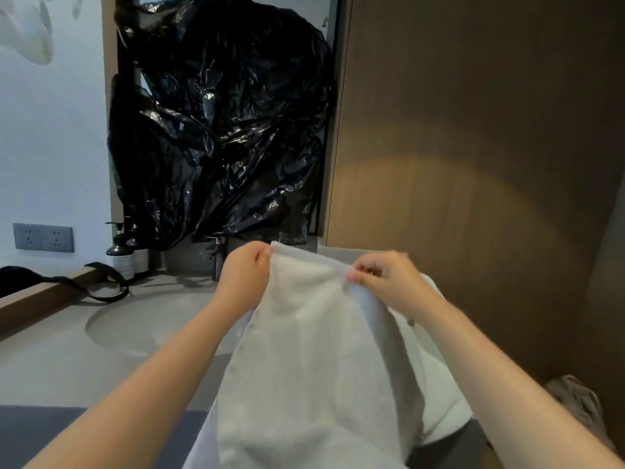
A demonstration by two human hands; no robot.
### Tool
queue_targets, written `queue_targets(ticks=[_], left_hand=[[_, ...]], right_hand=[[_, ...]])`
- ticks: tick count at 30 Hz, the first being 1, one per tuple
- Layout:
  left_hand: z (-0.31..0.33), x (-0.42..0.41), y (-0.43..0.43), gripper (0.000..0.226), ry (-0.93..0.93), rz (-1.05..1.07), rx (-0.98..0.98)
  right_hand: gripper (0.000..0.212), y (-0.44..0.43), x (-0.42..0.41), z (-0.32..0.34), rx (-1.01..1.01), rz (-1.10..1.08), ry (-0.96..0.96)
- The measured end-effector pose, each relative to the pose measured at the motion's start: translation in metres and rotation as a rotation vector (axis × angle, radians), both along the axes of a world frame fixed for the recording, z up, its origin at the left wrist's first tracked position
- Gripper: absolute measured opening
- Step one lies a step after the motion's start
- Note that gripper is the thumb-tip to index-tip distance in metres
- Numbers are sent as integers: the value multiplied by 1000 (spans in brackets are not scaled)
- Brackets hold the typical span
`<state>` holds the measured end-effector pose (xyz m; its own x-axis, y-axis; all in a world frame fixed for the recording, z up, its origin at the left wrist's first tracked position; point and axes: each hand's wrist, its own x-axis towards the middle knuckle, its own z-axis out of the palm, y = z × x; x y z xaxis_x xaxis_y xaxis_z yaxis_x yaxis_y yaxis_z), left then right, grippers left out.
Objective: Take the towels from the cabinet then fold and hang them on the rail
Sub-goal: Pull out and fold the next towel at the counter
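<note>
Both hands pinching the top hem of the white terry towel (314, 350): left hand (245, 269) curled round the far-left corner, right hand (382, 279) nipping the edge between thumb and fingertips. The hands are near each other, and the towel hangs between the forearms over the counter front, its lower part out of frame. Step reads as squaring up for a fold. Best to slide the hands out to the true corners, pull the hem taut and level, let the weight drop so the side edges line up, then bring corner to corner. Right pinch looks shallow and thick pile could slip, so a deeper bite is advised. White cloth behind the right forearm, cannot tell if same towel or another. Rail not in view, cabinet not identifiable. Materials, big to small: brown wood-grain wall panel (473, 147), flat, matte, warm light patch; crumpled black plastic sheet (220, 130), glossy, creased, taped upright behind the sink; grey stone-look countertop (50, 374), smooth, with shallow round basin (142, 326) moulded in; towel soft, thick, floppy, looped pile; black fabric strap (101, 289), limp on the counter; dark pump bottles (120, 257), rigid cylinders, pale labels; grey wall socket plate (43, 237), flat rectangle; dark metal tap (216, 255), slim, partly hidden by the left hand
</note>
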<state>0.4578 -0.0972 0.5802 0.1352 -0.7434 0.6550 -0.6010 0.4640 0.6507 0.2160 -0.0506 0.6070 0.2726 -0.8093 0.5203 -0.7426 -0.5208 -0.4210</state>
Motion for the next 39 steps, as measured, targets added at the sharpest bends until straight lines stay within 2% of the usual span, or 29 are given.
queue_targets(ticks=[2,5,12,14,17,20,23,27,30,35,38,39], left_hand=[[-27,1,-15,28,-6,48,86],[-54,5,-25,26,19,86,124],[-72,-2,-22,30,36,60,76],[-72,-4,-21,32,64,59,64],[-68,0,-23,31,39,92,27],[-64,7,-26,31,39,128,27],[-64,12,-26,31,66,146,29],[-62,13,-22,30,89,130,28],[-58,14,-19,30,85,117,25],[-53,16,-13,29,69,114,30],[-49,22,-6,30,66,136,15],[-46,25,-3,31,63,139,4]], right_hand=[[34,-8,-3,-35,83,0,-11],[47,-8,-14,-69,79,-20,-37],[70,0,-49,-90,116,-121,-72],[65,4,-51,-86,79,-106,-91],[47,14,-49,-74,-26,-69,-123],[36,22,-47,-63,-62,-32,-89],[41,26,-54,-64,40,-46,-13],[49,31,-78,-84,276,-157,95],[50,38,-94,-95,333,-248,158],[47,54,-106,-86,213,-303,109],[26,66,-101,-74,105,-274,100],[25,69,-99,-69,77,-271,83]])
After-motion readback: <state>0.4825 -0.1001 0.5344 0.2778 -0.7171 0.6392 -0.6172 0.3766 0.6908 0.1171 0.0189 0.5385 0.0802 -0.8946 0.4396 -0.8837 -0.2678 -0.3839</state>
